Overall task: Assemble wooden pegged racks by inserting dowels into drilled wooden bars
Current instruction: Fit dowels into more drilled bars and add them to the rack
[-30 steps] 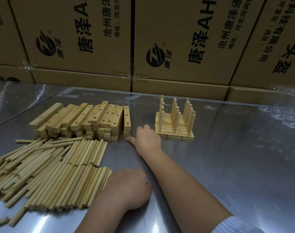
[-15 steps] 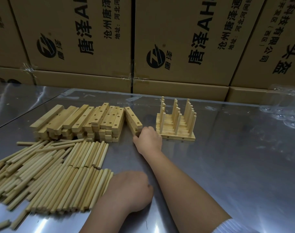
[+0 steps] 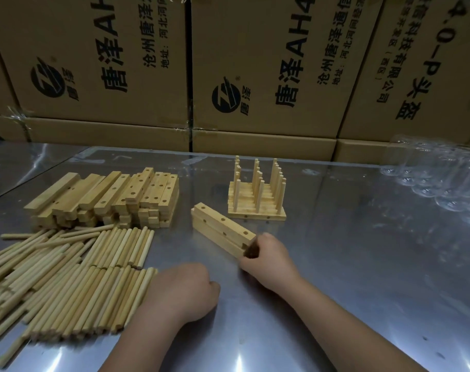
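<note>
Dragged nearer from stack (image 3: 107,200): drilled bars (image 3: 221,229), gripped by right hand (image 3: 268,260); left hand (image 3: 185,291) fisted beside dowels (image 3: 67,277). Next, probably: pegging.

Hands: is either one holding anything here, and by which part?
The right hand grips a small stack of drilled bars by its near end. The left hand is fisted beside the dowels; any contents cannot be told.
</note>
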